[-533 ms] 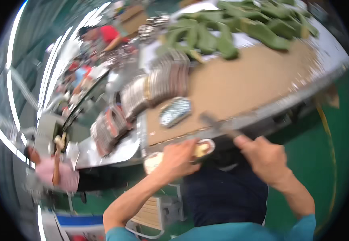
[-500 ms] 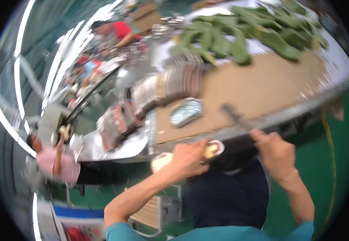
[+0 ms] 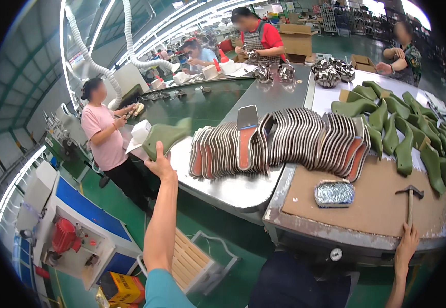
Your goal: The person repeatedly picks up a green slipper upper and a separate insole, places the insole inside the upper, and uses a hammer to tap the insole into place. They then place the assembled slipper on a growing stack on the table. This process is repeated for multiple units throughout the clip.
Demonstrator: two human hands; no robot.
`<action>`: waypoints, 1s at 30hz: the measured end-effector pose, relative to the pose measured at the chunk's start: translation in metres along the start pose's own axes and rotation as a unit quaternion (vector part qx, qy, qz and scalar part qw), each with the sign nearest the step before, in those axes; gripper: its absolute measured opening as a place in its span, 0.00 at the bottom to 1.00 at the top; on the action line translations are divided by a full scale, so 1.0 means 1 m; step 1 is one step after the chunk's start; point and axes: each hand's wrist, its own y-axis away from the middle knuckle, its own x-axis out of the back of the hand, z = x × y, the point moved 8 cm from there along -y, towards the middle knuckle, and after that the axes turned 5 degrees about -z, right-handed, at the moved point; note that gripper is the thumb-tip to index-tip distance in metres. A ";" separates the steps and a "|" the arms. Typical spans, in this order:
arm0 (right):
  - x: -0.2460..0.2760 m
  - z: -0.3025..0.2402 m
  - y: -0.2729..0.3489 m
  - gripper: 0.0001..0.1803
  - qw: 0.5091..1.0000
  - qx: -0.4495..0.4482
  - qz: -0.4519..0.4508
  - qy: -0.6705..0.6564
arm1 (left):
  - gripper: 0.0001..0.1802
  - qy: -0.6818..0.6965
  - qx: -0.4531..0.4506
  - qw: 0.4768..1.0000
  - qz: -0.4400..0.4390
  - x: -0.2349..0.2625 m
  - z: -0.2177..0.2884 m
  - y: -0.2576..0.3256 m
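Note:
My left hand [image 3: 160,163] is stretched out to the left over the metal conveyor table [image 3: 223,187] and grips a green shoe upper on its last [image 3: 167,137], lifted off the surface. My right hand [image 3: 406,242] rests at the near edge of the brown workbench [image 3: 372,205], fingers around the end of a hammer's [image 3: 410,201] wooden handle; the hammer lies flat on the bench. A tin of small nails [image 3: 334,193] sits on the bench left of the hammer. A long row of insoles [image 3: 284,141] stands on edge behind it.
Several green lasted uppers [image 3: 405,128] are piled at the bench's far right. Three people work at the far side and left of the conveyor table. A blue and white machine [image 3: 74,231] stands on the green floor at left, a wooden crate [image 3: 195,259] below my left arm.
My left hand left the bench edge, reached out left and now holds up a green upper. The hammer went from raised in my right hand to lying on the bench.

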 end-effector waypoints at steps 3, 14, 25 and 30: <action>-0.002 0.005 -0.002 0.17 1.000 -0.009 -0.021 0.013 | 0.34 -0.286 0.020 0.957 0.034 0.052 -0.072 -0.033; -0.007 0.032 0.002 0.17 0.997 -0.034 -0.073 0.004 | 0.38 -0.576 0.114 0.789 -0.180 0.058 -0.114 -0.073; 0.014 -0.005 0.000 0.15 0.999 -0.008 -0.026 0.047 | 0.34 -0.503 -0.142 0.723 -0.452 -0.178 -0.045 0.151; 0.034 -0.034 0.003 0.10 0.997 0.032 0.010 0.075 | 0.34 -0.483 0.022 0.717 -0.502 -0.214 -0.063 0.165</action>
